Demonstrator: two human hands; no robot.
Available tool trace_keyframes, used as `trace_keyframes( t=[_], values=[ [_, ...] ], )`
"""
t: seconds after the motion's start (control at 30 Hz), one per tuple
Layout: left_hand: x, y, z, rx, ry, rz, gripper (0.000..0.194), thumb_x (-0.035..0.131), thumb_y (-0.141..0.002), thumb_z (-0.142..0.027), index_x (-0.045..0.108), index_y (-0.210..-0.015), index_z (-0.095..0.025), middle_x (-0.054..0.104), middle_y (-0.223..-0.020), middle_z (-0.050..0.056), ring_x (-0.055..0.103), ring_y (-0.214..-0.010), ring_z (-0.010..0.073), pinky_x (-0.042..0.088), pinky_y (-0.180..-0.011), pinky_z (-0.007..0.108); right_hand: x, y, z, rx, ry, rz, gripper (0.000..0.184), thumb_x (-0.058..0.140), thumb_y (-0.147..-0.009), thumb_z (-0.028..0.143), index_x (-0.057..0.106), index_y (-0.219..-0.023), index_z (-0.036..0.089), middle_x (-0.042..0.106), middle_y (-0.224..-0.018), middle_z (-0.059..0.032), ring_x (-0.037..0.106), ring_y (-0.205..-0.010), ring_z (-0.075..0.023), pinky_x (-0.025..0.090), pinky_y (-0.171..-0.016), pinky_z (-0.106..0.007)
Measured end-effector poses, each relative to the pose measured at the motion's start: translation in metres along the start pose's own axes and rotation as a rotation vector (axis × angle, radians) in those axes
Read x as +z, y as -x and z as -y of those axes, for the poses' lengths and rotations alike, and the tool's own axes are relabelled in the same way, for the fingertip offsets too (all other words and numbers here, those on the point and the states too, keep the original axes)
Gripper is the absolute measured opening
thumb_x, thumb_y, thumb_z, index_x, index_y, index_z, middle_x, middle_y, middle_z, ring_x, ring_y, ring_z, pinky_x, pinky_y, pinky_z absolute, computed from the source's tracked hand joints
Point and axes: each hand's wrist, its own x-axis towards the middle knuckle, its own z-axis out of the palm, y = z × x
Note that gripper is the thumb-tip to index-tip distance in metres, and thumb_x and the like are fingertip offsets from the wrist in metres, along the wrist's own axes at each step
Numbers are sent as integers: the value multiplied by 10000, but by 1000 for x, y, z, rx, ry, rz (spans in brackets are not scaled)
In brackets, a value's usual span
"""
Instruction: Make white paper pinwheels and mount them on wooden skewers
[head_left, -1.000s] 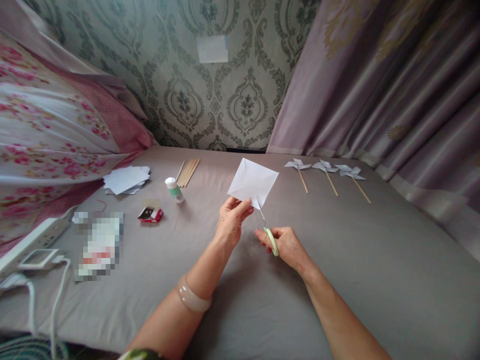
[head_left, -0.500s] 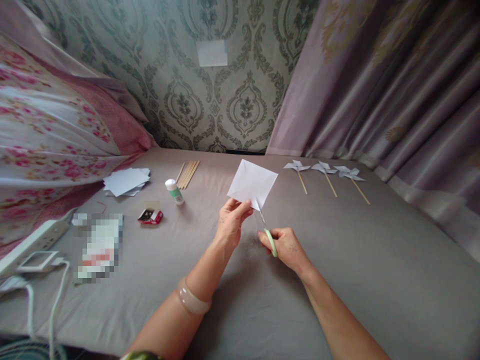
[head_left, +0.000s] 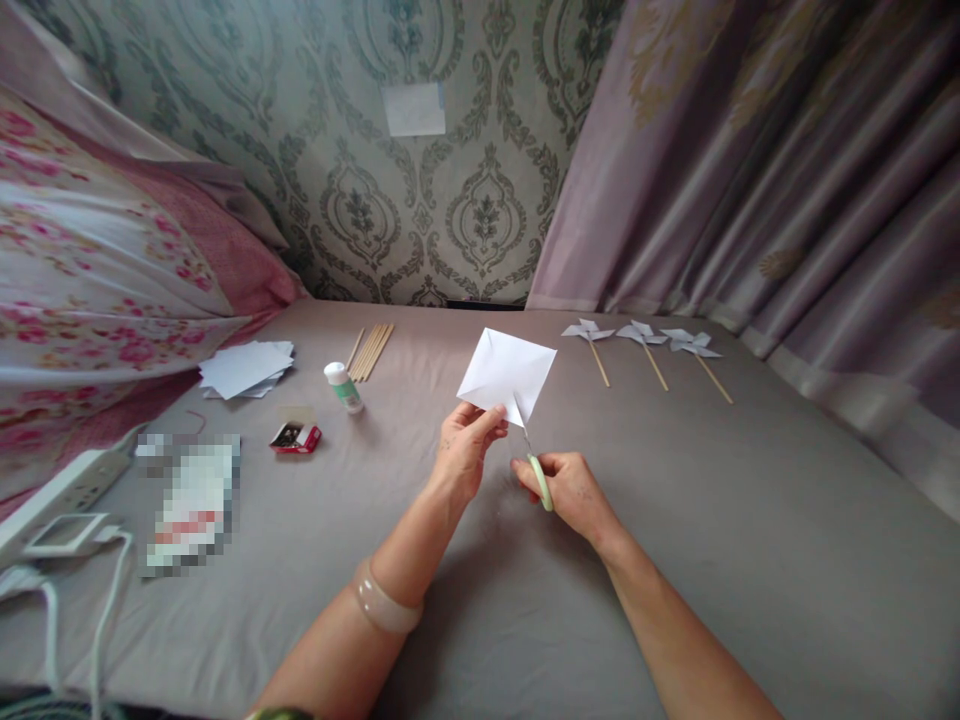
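Note:
A square sheet of white paper (head_left: 507, 370) is held up, tilted on one corner, above the grey cloth. My left hand (head_left: 470, 440) pinches it near its lower corner, thumb in front. My right hand (head_left: 566, 488) is closed round the pale green handles of a pair of scissors (head_left: 540, 482). The scissors' blades reach up to the paper's lower corner, and one blade lies over its face. A short dark line, perhaps a slit, shows near the top corner. My right fingers are partly hidden behind the handle.
Paper pinwheels (head_left: 641, 335) on sticks lie at the back right. On the left are stacked white sheets (head_left: 247, 368), wooden sticks (head_left: 371, 352), a white-and-green glue bottle (head_left: 343, 388), a small red box (head_left: 296, 438) of dark bits, a blurred packet (head_left: 193, 505) and a power strip (head_left: 71, 500) with cables.
My view has shifted slightly, so the surroundings sit a little further left. Both hands keep their grip, and the scissors stay at the paper's lower corner.

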Motion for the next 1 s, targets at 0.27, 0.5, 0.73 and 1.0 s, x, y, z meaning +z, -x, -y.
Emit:
trace_keyframes(
  t=[0.27, 0.5, 0.73, 1.0],
  values=[
    [1, 2, 0, -7, -4, 4, 257, 813, -543, -220, 661, -731, -133, 621, -638, -11, 548, -562, 75, 432, -582, 216, 1, 0, 0, -4, -14, -7, 400, 618, -709, 479, 507, -484, 168, 451, -454, 30, 378, -468, -96, 278, -478, -241],
    [2, 2, 1, -7, 1, 9, 262, 819, -536, -225, 656, -721, -137, 615, -626, -15, 544, -552, 73, 431, -574, 214, 1, -1, -4, -17, 6, -25, 417, 606, -721, 495, 511, -485, 165, 421, -447, 38, 373, -462, -94, 275, -476, -238],
    [1, 2, 1, -3, 10, 18, 271, 818, -549, -224, 665, -757, -142, 616, -639, -19, 541, -555, 71, 432, -582, 218, 3, -1, -4, 1, 3, -48, 431, 611, -716, 499, 509, -468, 162, 428, -430, 32, 365, -446, -90, 259, -459, -237],
    [1, 2, 1, -14, 5, 2, 286, 820, -540, -228, 668, -766, -141, 617, -651, -14, 545, -573, 78, 434, -601, 232, 3, 0, -1, 16, 12, -51, 435, 606, -713, 512, 520, -473, 158, 419, -425, 33, 350, -437, -87, 252, -450, -238]
  ],
)
